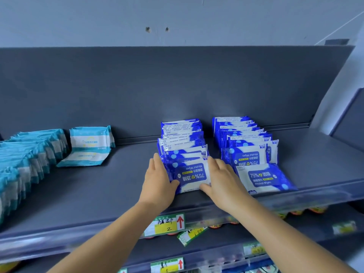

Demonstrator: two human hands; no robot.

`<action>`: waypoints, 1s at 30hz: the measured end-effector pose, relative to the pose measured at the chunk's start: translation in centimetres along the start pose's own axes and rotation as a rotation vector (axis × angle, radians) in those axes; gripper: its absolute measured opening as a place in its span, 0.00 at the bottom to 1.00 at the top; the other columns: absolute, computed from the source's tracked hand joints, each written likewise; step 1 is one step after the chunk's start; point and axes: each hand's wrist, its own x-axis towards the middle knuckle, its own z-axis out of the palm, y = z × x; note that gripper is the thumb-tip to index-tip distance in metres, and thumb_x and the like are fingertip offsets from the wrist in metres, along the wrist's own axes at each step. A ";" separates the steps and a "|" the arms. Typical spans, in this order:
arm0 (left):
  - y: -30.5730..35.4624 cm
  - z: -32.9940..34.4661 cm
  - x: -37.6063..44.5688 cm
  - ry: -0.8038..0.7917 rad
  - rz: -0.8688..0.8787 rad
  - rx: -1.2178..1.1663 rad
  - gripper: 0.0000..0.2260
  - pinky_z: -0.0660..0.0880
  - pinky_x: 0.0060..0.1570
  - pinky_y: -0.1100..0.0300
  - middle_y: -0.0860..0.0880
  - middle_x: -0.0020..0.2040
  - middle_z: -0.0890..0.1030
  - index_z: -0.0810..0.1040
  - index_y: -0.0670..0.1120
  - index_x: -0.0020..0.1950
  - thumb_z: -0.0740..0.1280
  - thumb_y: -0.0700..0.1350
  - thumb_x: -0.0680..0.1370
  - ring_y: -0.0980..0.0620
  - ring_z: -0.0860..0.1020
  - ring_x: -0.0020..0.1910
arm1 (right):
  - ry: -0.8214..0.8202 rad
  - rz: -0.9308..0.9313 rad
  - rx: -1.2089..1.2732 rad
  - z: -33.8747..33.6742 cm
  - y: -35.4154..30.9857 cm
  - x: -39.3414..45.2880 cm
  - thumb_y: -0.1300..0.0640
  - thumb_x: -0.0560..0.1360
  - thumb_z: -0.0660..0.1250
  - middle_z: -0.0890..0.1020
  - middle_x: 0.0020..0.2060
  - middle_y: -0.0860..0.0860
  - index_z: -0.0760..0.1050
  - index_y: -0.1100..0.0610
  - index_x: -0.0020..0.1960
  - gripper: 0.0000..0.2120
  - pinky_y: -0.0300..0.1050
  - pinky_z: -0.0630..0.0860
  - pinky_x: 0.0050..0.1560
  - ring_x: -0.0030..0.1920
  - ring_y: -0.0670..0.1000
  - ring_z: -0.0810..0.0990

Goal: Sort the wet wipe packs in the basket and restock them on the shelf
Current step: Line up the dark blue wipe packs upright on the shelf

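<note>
Two rows of dark blue alcohol wipe packs stand on the grey shelf (pixel 118 186). My left hand (pixel 157 182) and my right hand (pixel 222 180) clasp the front pack (pixel 192 174) of the left row (pixel 182 134) from both sides, thumbs curled under its front edge. The right row (pixel 244 138) ends in a pack lying flat (pixel 264 178) at the shelf's front. Further left, light blue wipe packs (pixel 27 154) stand in a long row, with two more (pixel 89 146) beside them, one upright and one lying flat. The basket is out of view.
Price tags (pixel 167 225) with red arrows hang on the shelf's front rail. A loose tag (pixel 192 234) dangles below. Lower shelves hold other goods, mostly hidden. A grey back panel (pixel 177 85) closes the shelf behind the packs.
</note>
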 end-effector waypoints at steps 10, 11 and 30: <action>8.7 3.4 -0.7 -0.184 0.359 0.237 0.32 0.57 0.69 0.59 0.47 0.74 0.62 0.52 0.45 0.78 0.65 0.48 0.79 0.48 0.58 0.72 | 0.107 0.307 -0.060 -5.5 7.3 -1.9 0.46 0.75 0.66 0.69 0.67 0.54 0.60 0.56 0.72 0.30 0.49 0.66 0.63 0.67 0.57 0.66; 9.7 4.4 -0.5 -0.219 0.332 0.228 0.31 0.61 0.67 0.57 0.46 0.72 0.65 0.54 0.43 0.76 0.65 0.48 0.79 0.46 0.62 0.70 | 0.077 0.377 -0.097 -6.1 8.7 -2.0 0.44 0.74 0.67 0.72 0.65 0.55 0.63 0.57 0.68 0.29 0.49 0.67 0.61 0.64 0.58 0.69; 13.8 10.1 3.1 -0.162 0.007 -0.025 0.03 0.68 0.38 0.58 0.43 0.51 0.79 0.69 0.43 0.46 0.63 0.40 0.78 0.47 0.73 0.42 | 0.083 0.507 0.488 -7.8 18.4 -0.8 0.60 0.69 0.73 0.84 0.44 0.52 0.79 0.57 0.48 0.09 0.53 0.79 0.52 0.46 0.53 0.82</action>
